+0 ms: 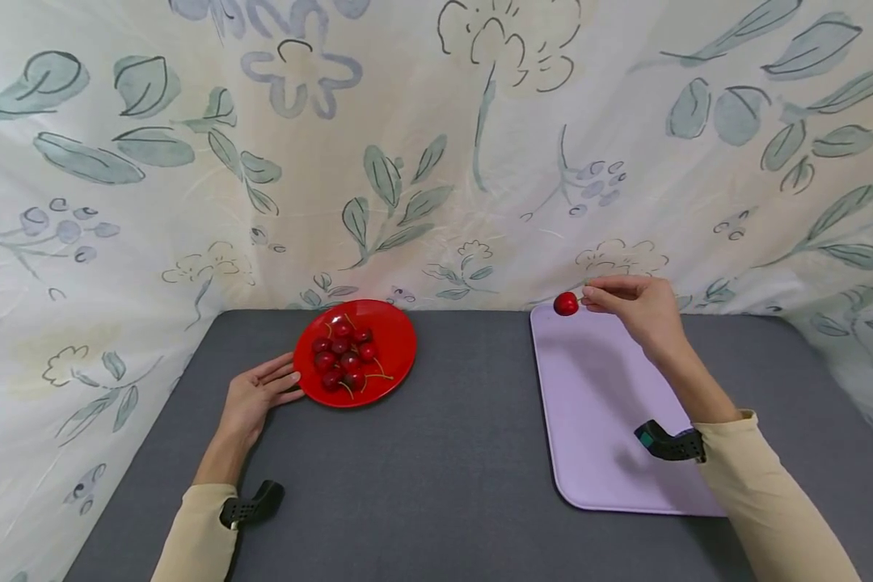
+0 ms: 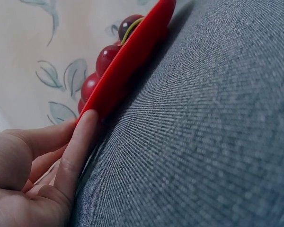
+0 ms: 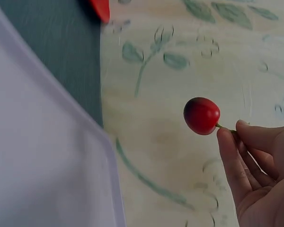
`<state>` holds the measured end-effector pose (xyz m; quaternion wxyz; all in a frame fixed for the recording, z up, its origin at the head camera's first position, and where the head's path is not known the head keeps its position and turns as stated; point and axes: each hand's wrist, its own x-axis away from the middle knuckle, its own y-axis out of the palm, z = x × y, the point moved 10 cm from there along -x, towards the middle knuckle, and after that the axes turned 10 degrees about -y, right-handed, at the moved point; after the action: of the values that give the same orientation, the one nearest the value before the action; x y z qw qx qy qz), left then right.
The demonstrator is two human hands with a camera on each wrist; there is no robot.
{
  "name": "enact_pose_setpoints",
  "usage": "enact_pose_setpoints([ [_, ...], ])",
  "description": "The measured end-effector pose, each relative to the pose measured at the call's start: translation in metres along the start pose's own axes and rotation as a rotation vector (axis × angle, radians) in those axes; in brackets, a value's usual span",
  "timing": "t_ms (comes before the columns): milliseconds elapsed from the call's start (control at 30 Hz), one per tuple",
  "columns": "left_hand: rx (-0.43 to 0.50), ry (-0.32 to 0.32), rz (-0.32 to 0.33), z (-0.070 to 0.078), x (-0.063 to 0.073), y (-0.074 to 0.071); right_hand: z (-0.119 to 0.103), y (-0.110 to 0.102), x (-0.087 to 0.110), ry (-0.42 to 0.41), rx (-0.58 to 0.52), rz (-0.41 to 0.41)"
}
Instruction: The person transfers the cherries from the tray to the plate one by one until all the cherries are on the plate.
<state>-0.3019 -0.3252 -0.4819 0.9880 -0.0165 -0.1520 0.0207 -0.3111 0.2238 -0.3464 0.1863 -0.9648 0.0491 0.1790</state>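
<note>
On the left, a red plate [image 1: 405,356] holds a pile of cherries [image 1: 340,346], some with green stems. My left hand [image 1: 256,400] rests beside it, its fairly straight fingers touching the plate's left rim; the left wrist view shows a fingertip [image 2: 89,118] against that rim. My right hand [image 1: 636,311] pinches a single red cherry [image 1: 566,304] by its stem, above the far left corner of a lilac tray [image 1: 589,453]. In the right wrist view the cherry [image 3: 201,116] hangs clear of the fingers, with a dark patch on one side.
A dark grey cloth [image 1: 436,469] covers the table, with a stretch of it between plate and tray. Behind and at the sides hangs a pale curtain [image 1: 407,105] printed with leaves and flowers. Each wrist wears a black camera band.
</note>
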Motion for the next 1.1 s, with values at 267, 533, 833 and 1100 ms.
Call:
enact_pose_setpoints([
  [267,-0.008,-0.005,-0.009,-0.001,0.001,0.002,-0.008,0.045,-0.002,0.096,-0.448,-0.086],
  [533,-0.028,0.002,0.000,0.000,0.000,0.000,0.005,0.109,0.013,0.364,-0.783,-0.214],
  [833,0.003,0.003,0.010,0.000,0.001,-0.001,0.011,0.179,0.025,0.385,-0.765,-0.276],
  [1100,-0.006,0.016,0.005,0.000,0.002,0.000,0.013,0.244,0.031,0.393,-0.697,-0.316],
])
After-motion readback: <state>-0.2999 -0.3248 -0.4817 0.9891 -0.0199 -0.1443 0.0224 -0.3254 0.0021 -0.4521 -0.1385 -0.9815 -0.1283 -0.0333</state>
